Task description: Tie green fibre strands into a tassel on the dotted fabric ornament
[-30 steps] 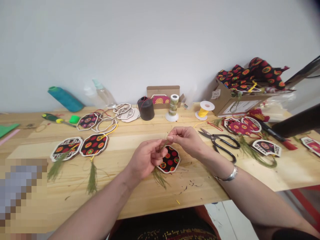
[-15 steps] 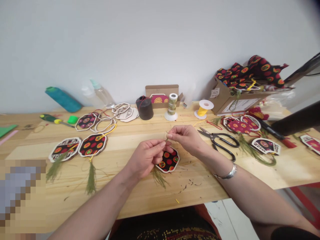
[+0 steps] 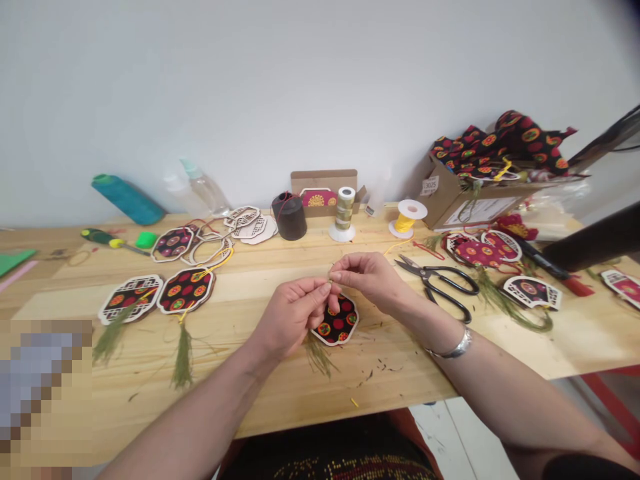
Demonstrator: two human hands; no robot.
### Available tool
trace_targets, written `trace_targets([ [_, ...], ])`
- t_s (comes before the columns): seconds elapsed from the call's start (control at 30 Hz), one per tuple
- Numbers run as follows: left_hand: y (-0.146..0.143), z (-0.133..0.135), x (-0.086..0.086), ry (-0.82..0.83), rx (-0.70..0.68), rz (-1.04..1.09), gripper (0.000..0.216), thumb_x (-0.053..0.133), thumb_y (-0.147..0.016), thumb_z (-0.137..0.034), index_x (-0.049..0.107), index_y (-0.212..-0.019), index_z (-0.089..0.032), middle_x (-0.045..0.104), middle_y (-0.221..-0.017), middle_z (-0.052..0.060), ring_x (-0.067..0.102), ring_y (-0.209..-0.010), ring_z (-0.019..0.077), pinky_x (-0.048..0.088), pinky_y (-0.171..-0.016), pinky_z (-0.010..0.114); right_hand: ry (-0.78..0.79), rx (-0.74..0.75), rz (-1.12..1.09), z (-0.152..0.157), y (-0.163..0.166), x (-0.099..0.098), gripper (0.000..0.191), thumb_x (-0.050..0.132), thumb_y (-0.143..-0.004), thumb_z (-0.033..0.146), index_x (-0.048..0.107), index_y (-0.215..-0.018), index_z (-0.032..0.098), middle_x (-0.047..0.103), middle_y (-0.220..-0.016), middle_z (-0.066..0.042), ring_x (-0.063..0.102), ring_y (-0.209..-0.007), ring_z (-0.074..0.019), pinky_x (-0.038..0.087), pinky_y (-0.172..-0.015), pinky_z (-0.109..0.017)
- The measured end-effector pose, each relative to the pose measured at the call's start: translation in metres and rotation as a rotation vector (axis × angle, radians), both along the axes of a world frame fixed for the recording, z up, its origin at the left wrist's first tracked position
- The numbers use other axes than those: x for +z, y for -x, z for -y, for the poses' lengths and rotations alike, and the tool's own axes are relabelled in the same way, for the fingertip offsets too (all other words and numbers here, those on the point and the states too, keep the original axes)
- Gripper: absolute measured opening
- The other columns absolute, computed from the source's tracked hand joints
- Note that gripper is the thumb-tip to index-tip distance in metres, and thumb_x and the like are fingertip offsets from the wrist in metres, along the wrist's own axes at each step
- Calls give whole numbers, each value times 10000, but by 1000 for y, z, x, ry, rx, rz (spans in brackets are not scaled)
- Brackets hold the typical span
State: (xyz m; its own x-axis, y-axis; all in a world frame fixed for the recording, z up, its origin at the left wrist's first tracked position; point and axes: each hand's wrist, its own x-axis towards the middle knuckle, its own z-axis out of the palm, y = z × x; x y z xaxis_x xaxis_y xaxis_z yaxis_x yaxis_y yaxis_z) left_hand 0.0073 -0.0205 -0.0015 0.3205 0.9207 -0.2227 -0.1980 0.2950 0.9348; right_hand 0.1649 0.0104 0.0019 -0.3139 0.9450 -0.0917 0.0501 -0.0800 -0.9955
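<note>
My left hand (image 3: 295, 313) is closed, its thumb and forefinger pinching a thin cord (image 3: 331, 281) that barely shows. Close beside it, the fingertips of my right hand (image 3: 367, 280) pinch the same cord. Below them on the table lies an ornament (image 3: 340, 328) of black patterned fabric with a pale scalloped rim, partly covered by my left hand. An olive-green tassel (image 3: 321, 357) spreads out at its lower left. To the right of my right hand rest black-handled scissors (image 3: 437, 280), blades parted.
Two tasselled ornaments (image 3: 185, 291) lie on the left. Along the back stand a black thread spool (image 3: 291, 217), a gold thread cone (image 3: 345, 213) and a yellow cord spool (image 3: 409, 217). A cardboard box (image 3: 445, 200) with patterned fabric stands back right, near a black post (image 3: 600, 237).
The fingertips of my right hand have shifted slightly left and down, nearer to those of my left hand. The ornament and the tools have stayed in place.
</note>
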Motion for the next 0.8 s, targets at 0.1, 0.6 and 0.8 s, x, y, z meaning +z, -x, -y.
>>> trace_targets([
  [0.1, 0, 0, 0, 15, 13, 23, 159, 618, -760, -261, 686, -769, -117, 586, -584, 28, 338, -418, 28, 221, -388, 171, -27, -47, -78, -2, 0, -3, 213, 713, -625, 286, 624, -758, 146, 599, -706, 7, 525, -632, -97, 427, -642, -262],
  [0.6, 0, -3, -3, 47, 83, 51, 162, 639, -739, -258, 680, -757, -102, 555, -554, 6, 317, -407, 13, 211, -378, 157, -130, -43, -64, 1, -3, 7, 142, 685, -682, 277, 627, -682, 148, 611, -650, 6, 533, -613, -95, 445, -643, -263],
  [0.8, 0, -3, -4, 29, 56, 37, 156, 614, -759, -249, 655, -712, -105, 560, -576, 2, 317, -412, 10, 217, -380, 153, -112, -42, 7, 0, -1, 7, 106, 691, -668, 238, 655, -690, 141, 653, -641, -2, 569, -601, -98, 469, -628, -252],
])
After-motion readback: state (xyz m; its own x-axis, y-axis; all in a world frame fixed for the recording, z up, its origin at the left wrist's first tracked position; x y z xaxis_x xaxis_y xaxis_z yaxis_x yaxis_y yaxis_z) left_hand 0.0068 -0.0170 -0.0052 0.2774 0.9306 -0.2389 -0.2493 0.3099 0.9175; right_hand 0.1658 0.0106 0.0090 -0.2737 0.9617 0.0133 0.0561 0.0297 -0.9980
